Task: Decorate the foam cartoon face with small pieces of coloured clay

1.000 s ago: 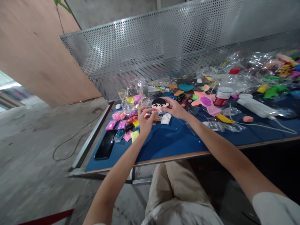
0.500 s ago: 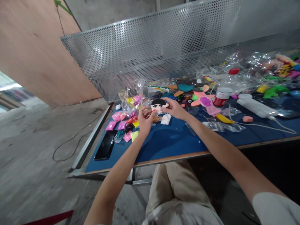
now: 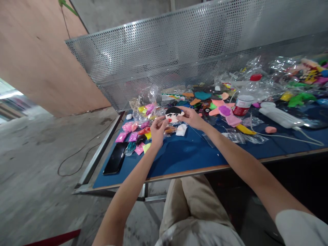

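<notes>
A flat clay face (image 3: 173, 115) with black hair, dark brows and a red patch at its lower left is held up above the blue tabletop (image 3: 179, 153). My left hand (image 3: 158, 128) grips its left edge, the thumb close to the red patch. On the opposite side, the fingers of my right hand (image 3: 189, 117) are closed on the face's right edge. Just below lies a white clay packet (image 3: 181, 130). Several colourful clay packets (image 3: 133, 136) are spread left of my left hand.
A black phone (image 3: 115, 158) lies at the table's left end. To the right are a clear bottle with a red cap (image 3: 242, 102), a white power bank (image 3: 280, 117) with a cable, and pink clay shapes (image 3: 229, 116). Behind stands a perforated metal panel (image 3: 159, 51).
My left thumb has shifted slightly on the clay face, and more of the red patch shows. Both hands keep nearly the same place.
</notes>
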Tool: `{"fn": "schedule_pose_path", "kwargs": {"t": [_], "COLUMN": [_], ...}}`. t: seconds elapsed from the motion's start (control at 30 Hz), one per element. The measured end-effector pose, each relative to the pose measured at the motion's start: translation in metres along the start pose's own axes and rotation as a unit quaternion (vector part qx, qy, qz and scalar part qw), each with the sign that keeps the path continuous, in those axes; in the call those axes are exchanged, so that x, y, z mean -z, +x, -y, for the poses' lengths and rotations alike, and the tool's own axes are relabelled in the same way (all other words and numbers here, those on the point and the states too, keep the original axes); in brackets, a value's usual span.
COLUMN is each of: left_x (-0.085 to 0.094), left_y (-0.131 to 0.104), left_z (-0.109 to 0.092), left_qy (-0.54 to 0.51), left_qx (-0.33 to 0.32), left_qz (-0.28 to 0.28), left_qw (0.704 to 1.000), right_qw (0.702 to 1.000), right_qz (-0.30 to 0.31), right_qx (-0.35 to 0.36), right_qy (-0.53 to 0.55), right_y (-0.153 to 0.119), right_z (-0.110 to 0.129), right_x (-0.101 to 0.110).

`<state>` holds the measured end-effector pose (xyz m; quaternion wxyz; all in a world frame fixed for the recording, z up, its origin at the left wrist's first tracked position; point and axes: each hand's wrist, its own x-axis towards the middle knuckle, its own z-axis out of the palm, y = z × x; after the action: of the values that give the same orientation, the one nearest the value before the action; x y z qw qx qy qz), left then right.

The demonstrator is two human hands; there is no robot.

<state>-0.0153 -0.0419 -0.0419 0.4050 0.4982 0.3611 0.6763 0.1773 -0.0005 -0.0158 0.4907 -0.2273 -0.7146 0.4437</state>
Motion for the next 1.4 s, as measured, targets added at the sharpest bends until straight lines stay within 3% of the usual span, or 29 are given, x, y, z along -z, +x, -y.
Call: {"fn": "schedule_pose_path", "kwargs": {"t": [0.37,0.47,0.53,0.6,0.67,0.77,0.93,1.17,1.4], "left_x": [0.003,0.001,0.000,-0.001,-0.001,0.000,-0.002,-0.009,-0.014], "left_y": [0.004,0.005,0.005,0.005,0.005,0.004,0.001,-0.004,-0.007], "left_z": [0.002,0.003,0.004,0.004,0.005,0.007,0.012,0.002,-0.007], "left_qy": [-0.015,-0.035,-0.047,-0.061,-0.078,-0.090,-0.069,-0.102,-0.158], "left_qx": [0.043,0.062,0.068,0.072,0.072,0.065,0.050,0.072,0.102], "left_qz": [0.000,0.008,0.008,0.008,0.012,0.019,0.024,0.000,-0.006], "left_qw": [0.999,0.997,0.997,0.995,0.994,0.994,0.996,0.992,0.982], "right_qw": [1.000,0.999,0.995,0.975,0.936,0.884,0.832,0.794,0.786], "right_qz": [-0.011,0.010,-0.018,-0.090,-0.136,-0.101,-0.092,-0.114,-0.086], "right_qx": [-0.010,0.004,0.025,0.077,0.148,0.213,0.243,0.288,0.324], "right_qy": [-0.016,-0.046,-0.099,-0.189,-0.289,-0.403,-0.491,-0.523,-0.519], "right_y": [0.002,0.001,-0.001,-0.004,-0.007,-0.011,-0.010,-0.009,-0.008], "right_z": [-0.012,-0.010,-0.008,-0.006,-0.003,-0.001,-0.004,-0.007,-0.010], "right_x": [0.003,0.002,-0.001,-0.004,-0.007,-0.012,-0.021,-0.023,-0.023]}}
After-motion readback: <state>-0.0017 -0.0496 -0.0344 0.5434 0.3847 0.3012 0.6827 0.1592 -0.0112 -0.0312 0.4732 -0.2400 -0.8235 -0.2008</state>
